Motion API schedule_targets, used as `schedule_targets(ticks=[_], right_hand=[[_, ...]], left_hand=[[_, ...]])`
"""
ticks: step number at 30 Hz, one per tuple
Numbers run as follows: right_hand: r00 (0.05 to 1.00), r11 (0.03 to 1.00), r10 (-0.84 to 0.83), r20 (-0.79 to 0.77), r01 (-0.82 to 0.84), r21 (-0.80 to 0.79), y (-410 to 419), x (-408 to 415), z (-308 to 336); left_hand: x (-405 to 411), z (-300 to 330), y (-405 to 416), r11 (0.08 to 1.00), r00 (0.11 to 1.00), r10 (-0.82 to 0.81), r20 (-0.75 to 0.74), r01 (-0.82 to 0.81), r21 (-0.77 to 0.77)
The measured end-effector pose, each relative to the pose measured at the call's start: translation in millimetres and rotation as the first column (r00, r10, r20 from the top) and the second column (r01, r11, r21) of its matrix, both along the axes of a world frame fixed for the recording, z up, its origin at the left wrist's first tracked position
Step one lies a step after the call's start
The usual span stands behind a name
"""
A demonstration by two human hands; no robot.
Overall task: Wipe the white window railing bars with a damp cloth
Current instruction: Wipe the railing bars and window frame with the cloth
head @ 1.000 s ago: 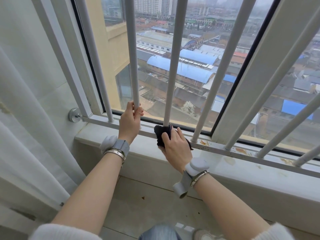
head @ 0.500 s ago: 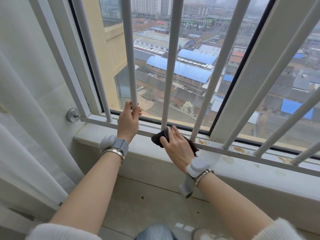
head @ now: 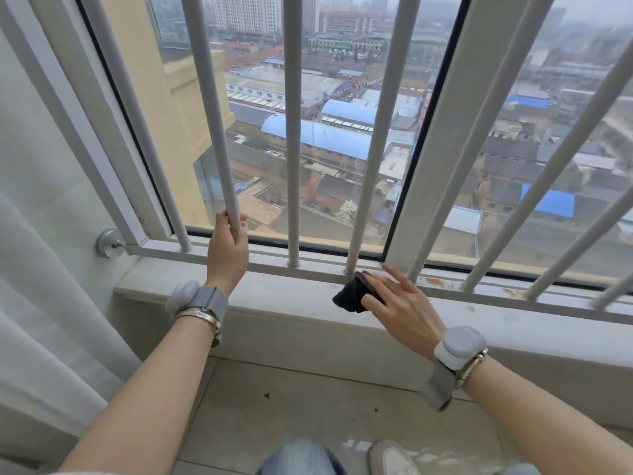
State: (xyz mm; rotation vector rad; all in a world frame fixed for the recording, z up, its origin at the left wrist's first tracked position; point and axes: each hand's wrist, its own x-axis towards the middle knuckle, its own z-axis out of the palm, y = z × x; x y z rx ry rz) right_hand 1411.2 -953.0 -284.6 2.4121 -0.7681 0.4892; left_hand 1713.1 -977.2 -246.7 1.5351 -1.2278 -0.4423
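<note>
Left hand [head: 227,250] gripping bar [head: 219,132], right hand [head: 399,303] flat, pressing cloth [head: 349,296] on sill [head: 274,303]

two hands: the left hand [head: 227,250] grips one bar, the right hand [head: 399,301] presses one dark cloth [head: 351,296]. about nine white bars [head: 293,132] show. two wristbands [head: 205,305], one shoe [head: 394,457], one curtain [head: 41,286].

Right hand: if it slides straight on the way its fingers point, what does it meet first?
Probably the base of the third bar, just beyond the dark cloth under the right hand; depth is unclear.
</note>
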Motion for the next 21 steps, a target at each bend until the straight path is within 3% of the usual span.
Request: schedule_targets(ticks=[4, 8, 10, 12, 14, 17, 21], right_hand=[[0.935, 0.986, -0.164, 0.314, 0.146, 0.081, 7, -16, 30], [0.771, 0.925, -0.330, 0.545, 0.149, 0.349, -1, 1, 45], [0.765, 0.870, -0.429, 0.480, 0.206, 0.448, -10, 16, 39], [0.794, 0.764, -0.529, 0.299, 0.293, 0.574, -15, 29, 23], [0.827, 0.718, -0.539, 0.157, 0.354, 0.600, -16, 36, 7], [0.846, 0.739, -0.506, 0.168, 0.325, 0.590, -17, 31, -5], [0.862, 0.759, -0.440, 0.252, 0.207, 0.617, -15, 13, 4]], left_hand=[[-15, -6, 11, 0.997, 0.997, 0.068, -0.044, -0.067, 0.029], [-42, -10, 30, 0.976, 0.986, 0.133, -0.095, -0.147, -0.160], [-54, -12, 32, 0.976, 0.996, 0.059, -0.074, -0.073, -0.207], [-63, -9, 29, 0.981, 0.999, -0.031, -0.036, 0.024, -0.194], [-68, -5, 21, 0.982, 0.993, -0.118, -0.029, 0.112, -0.150], [-71, 0, 6, 0.959, 0.961, -0.265, -0.074, 0.255, -0.119], [-68, 2, -6, 0.948, 0.953, -0.299, -0.047, 0.292, -0.124]])
